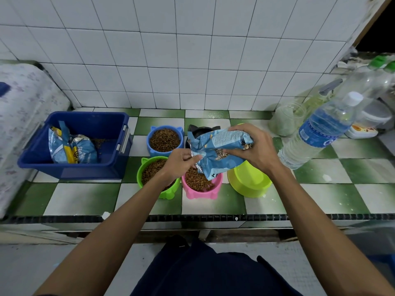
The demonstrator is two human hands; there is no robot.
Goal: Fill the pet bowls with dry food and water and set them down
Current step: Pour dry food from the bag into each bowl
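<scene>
Over the pink bowl (201, 185), both hands (254, 146) apparently grip the tilted food bag (220, 152)

Tilted blue food bag (220, 150) over kibble-filled pink bowl (202, 189).

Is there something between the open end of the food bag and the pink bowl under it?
Nothing visible. The food bag, gripped by the left hand and the right hand, tilts with its open end directly over the pink bowl. The bowl already holds kibble, and only open air separates the two.
</scene>
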